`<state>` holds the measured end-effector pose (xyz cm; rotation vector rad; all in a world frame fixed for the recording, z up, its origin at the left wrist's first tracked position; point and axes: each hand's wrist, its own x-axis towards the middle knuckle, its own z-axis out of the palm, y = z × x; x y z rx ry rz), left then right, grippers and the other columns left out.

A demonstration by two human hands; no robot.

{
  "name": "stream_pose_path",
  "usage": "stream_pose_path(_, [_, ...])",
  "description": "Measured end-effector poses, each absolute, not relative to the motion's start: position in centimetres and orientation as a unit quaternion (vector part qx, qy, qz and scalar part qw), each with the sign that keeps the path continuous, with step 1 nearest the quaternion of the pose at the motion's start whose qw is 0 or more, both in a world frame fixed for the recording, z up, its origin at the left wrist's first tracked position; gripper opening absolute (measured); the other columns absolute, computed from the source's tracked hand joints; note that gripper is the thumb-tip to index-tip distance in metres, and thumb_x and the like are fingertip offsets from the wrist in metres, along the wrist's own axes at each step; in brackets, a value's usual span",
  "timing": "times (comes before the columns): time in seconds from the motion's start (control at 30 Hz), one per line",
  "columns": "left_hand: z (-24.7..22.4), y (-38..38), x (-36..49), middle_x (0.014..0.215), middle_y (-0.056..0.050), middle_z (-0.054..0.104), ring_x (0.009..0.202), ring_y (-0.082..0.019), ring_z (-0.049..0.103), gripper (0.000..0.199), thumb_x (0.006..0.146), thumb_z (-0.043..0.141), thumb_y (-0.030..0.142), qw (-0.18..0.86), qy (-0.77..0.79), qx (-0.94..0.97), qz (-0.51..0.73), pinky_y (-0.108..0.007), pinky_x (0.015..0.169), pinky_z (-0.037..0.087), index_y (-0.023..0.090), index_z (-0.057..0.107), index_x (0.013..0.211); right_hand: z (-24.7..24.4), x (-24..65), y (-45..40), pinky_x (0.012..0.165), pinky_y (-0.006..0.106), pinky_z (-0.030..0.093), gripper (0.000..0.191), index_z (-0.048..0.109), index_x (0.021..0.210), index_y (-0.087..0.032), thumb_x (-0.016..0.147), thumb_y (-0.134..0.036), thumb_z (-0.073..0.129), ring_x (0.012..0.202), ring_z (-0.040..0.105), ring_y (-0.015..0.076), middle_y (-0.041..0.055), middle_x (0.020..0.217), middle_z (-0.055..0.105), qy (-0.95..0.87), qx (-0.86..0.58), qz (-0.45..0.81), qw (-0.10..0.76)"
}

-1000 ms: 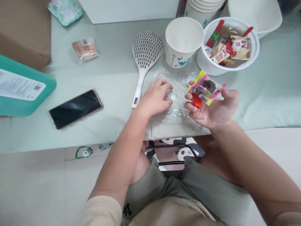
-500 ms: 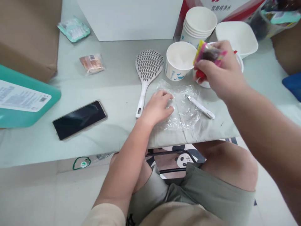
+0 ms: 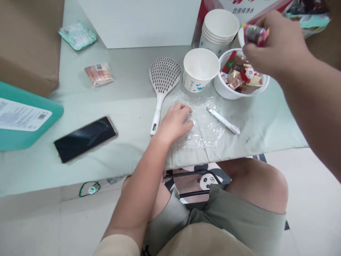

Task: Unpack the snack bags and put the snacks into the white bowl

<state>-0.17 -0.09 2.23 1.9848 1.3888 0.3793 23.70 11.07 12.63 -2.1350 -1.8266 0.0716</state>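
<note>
My right hand (image 3: 278, 46) is raised at the upper right, closed on a small wrapped snack (image 3: 255, 35) with a pink and yellow wrapper and a dark middle. Below it stands a round white tub (image 3: 226, 89) holding several wrapped candies (image 3: 238, 80). My left hand (image 3: 177, 121) lies with loosely curved, parted fingers on a crumpled clear plastic sheet (image 3: 202, 133). On the sheet's right side is a white utility knife (image 3: 223, 121). A white slotted skimmer (image 3: 165, 76) lies behind my left hand, beside a paper cup (image 3: 198, 76).
Stacked paper cups (image 3: 220, 30) stand in front of a white and red box (image 3: 247, 14). To the left are a phone (image 3: 85, 138), a packaged snack (image 3: 99, 74), a mint-green packet (image 3: 77, 35), a teal jug (image 3: 32, 133) and a cardboard box (image 3: 29, 42).
My right hand has moved up and to the right with the wrapped snack, uncovering the tub of candies. My left hand stays on the plastic. The view has shifted slightly.
</note>
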Motion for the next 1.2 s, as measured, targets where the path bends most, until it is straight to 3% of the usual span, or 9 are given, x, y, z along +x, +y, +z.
stream_pose_path(0.13, [2.7,0.0,-0.1,0.139,-0.012,0.063,0.136,-0.03,0.054,0.038,0.093,0.055,0.02,0.337,0.541,0.758,0.138,-0.046,0.119,0.044,0.018,0.068,0.129,11.9,27.7,11.9,0.093,0.054,0.044,0.06,0.062,0.134,-0.017,0.076,-0.01,0.077,0.122,0.068,0.0309,0.011,0.127,0.076,-0.635,-0.769,0.015,0.068])
stream_pose_path(0.27, [2.9,0.0,0.0,0.139,-0.012,0.063,0.136,-0.03,0.054,0.037,0.094,0.055,0.02,0.335,0.548,0.754,0.138,-0.046,0.118,0.045,0.019,0.068,0.129,11.6,30.2,11.8,0.085,0.047,0.047,0.078,0.063,0.128,-0.017,0.058,-0.025,0.094,0.122,0.068,0.0275,0.0135,0.149,0.064,-0.631,-0.768,0.086,0.061])
stream_pose_path(0.4, [2.8,-0.1,0.0,0.137,-0.011,0.064,0.135,-0.03,0.056,0.035,0.093,0.057,0.02,0.337,0.549,0.75,0.149,-0.046,0.116,0.047,0.019,0.069,0.126,9.9,29.9,7.6,0.095,0.047,0.051,0.048,0.067,0.121,-0.024,0.076,-0.019,0.084,0.121,0.07,0.0261,0.0105,0.132,0.074,-0.709,-0.658,0.046,0.251])
stream_pose_path(0.5, [2.7,0.1,0.1,0.13,-0.01,0.069,0.125,-0.027,0.063,0.028,0.093,0.057,0.018,0.336,0.559,0.734,0.19,-0.043,0.109,0.052,0.021,0.07,0.118,6.5,27.3,2.5,0.092,0.045,0.057,0.025,0.068,0.104,-0.024,0.082,-0.012,0.065,0.098,0.074,0.023,0.009,0.106,0.077,-0.74,-0.549,0.048,0.385])
stream_pose_path(0.67, [2.6,0.3,0.1,0.121,-0.008,0.071,0.12,-0.025,0.064,0.022,0.091,0.058,0.013,0.235,0.619,0.686,0.302,-0.042,0.112,0.049,0.022,0.069,0.108,0.8,22.0,-3.7,0.079,0.041,0.058,0.019,0.064,0.103,-0.025,0.087,-0.016,0.059,0.089,0.074,0.0241,0.0056,0.096,0.076,-0.776,-0.493,0.082,0.384])
stream_pose_path(0.87, [2.2,0.2,0.2,0.134,-0.009,0.067,0.137,-0.035,0.049,0.038,0.089,0.063,0.019,0.207,0.676,0.658,0.257,-0.055,0.121,0.037,0.03,0.064,0.126,-0.9,20.8,-4.8,0.08,0.043,0.056,0.022,0.063,0.108,-0.027,0.09,-0.016,0.058,0.089,0.071,0.0265,0.0059,0.094,0.074,-0.816,-0.459,0.124,0.33])
stream_pose_path(0.93, [2.3,0.3,0.4,0.12,-0.008,0.071,0.128,-0.036,0.054,0.037,0.088,0.062,0.017,0.222,0.684,0.645,0.258,-0.057,0.117,0.04,0.031,0.065,0.122,-1.0,20.7,-4.6,0.08,0.043,0.056,0.022,0.063,0.107,-0.027,0.089,-0.014,0.058,0.089,0.07,0.0269,0.0065,0.093,0.073,-0.817,-0.458,0.131,0.326])
stream_pose_path(1.03, [2.4,0.6,0.6,0.094,-0.004,0.069,0.1,-0.027,0.064,0.028,0.087,0.059,0.013,0.274,0.671,0.602,0.336,-0.045,0.101,0.051,0.03,0.068,0.107,-1.1,20.5,-4.2,0.081,0.043,0.054,0.022,0.063,0.106,-0.025,0.089,-0.013,0.057,0.089,0.069,0.0267,0.0066,0.092,0.073,-0.812,-0.454,0.144,0.337])
stream_pose_path(1.2, [3.2,0.4,0.8,0.087,0.001,0.061,0.074,-0.014,0.064,0.02,0.085,0.063,0.016,0.414,0.604,0.464,0.498,-0.025,0.063,0.052,0.029,0.068,0.098,-0.2,20.8,-4.1,0.081,0.043,0.054,0.019,0.06,0.103,-0.027,0.09,-0.014,0.056,0.088,0.069,0.0258,0.0058,0.093,0.072,-0.778,-0.467,0.115,0.405])
